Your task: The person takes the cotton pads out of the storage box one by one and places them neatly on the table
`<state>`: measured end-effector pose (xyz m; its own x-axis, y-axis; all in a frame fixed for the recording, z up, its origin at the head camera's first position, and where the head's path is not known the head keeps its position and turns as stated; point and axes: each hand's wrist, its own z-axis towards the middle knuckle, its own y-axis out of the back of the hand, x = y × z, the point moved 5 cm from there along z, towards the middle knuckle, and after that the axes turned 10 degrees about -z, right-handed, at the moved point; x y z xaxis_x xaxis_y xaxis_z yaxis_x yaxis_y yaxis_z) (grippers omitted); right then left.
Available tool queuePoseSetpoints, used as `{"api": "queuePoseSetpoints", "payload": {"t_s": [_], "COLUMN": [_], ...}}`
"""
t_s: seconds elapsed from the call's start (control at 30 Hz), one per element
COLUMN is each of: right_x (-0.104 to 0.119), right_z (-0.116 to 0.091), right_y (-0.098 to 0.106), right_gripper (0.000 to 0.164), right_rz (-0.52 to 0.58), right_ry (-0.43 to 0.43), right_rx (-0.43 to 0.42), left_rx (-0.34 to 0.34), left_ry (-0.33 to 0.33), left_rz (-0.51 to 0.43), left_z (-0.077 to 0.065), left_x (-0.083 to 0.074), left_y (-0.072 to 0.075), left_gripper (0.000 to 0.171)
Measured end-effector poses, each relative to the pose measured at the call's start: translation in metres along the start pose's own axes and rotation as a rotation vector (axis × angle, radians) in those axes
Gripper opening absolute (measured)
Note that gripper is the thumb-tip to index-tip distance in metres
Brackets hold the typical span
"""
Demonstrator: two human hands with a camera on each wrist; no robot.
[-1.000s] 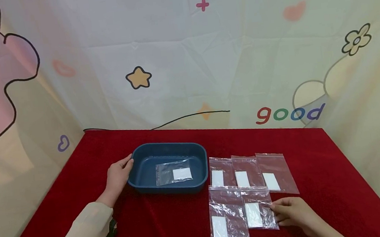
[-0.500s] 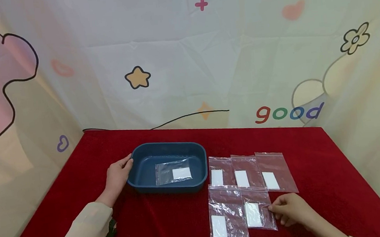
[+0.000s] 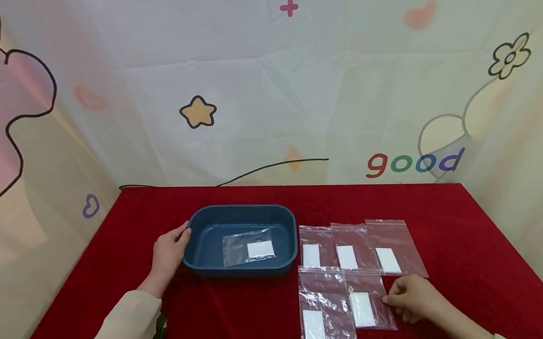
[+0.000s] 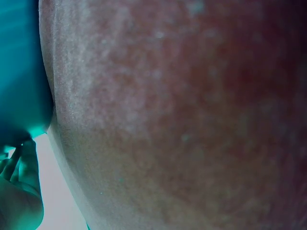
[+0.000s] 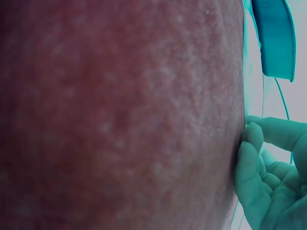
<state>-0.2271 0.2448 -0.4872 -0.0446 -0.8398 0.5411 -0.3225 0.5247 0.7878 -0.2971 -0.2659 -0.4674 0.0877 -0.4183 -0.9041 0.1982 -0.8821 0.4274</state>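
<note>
On the left, my left hand (image 3: 168, 255) grips the left end of a dark blue rectangular tub (image 3: 242, 270) by its rim, thumb and fingers at the wall. A clear zip-lock bag (image 3: 236, 249) with a white card inside lies flat in this tub. My right hand (image 3: 416, 299) pinches the right edge of another zip-lock bag (image 3: 380, 315) between thumb and forefinger, the other fingers curled under. That bag lies on the red cloth with a white card (image 3: 362, 309) in it. In the right wrist view the pinching fingertips (image 5: 254, 127) are close over the cloth.
Beside the pinched bag lies another zip-lock bag (image 3: 334, 317), their edges meeting. Three more bags form a row behind: left (image 3: 315, 236), middle (image 3: 353, 235) and right (image 3: 398, 236). Red cloth (image 3: 228, 328) covers the table, and a printed curtain (image 3: 252, 83) hangs behind.
My right hand has shifted slightly left and its fingers have curled in more, drawing the pinched bag's right edge a little. The left hand and the tub stay put.
</note>
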Motion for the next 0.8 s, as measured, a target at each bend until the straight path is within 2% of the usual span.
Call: {"api": "queuePoseSetpoints", "payload": {"t_s": [0.2, 0.33, 0.63, 0.8], "right_x": [0.001, 0.008, 0.039, 0.062], "right_z": [0.001, 0.001, 0.011, 0.021], "right_y": [0.001, 0.009, 0.037, 0.045], "right_gripper": [0.024, 0.024, 0.021, 0.026], "right_rz": [-0.021, -0.019, -0.038, 0.013], "right_ry": [0.019, 0.035, 0.125, 0.206], "right_rx": [0.021, 0.043, -0.023, -0.031], "left_rx": [0.001, 0.0, 0.001, -0.001], "left_ry": [0.003, -0.006, -0.004, -0.009], "left_rz": [-0.025, -0.019, -0.015, -0.01], "left_z": [0.0, 0.0, -0.001, -0.001], "left_x": [0.001, 0.001, -0.002, -0.001], "left_y": [-0.001, -0.001, -0.001, -0.001], "left_gripper": [0.046, 0.046, 0.046, 0.046]}}
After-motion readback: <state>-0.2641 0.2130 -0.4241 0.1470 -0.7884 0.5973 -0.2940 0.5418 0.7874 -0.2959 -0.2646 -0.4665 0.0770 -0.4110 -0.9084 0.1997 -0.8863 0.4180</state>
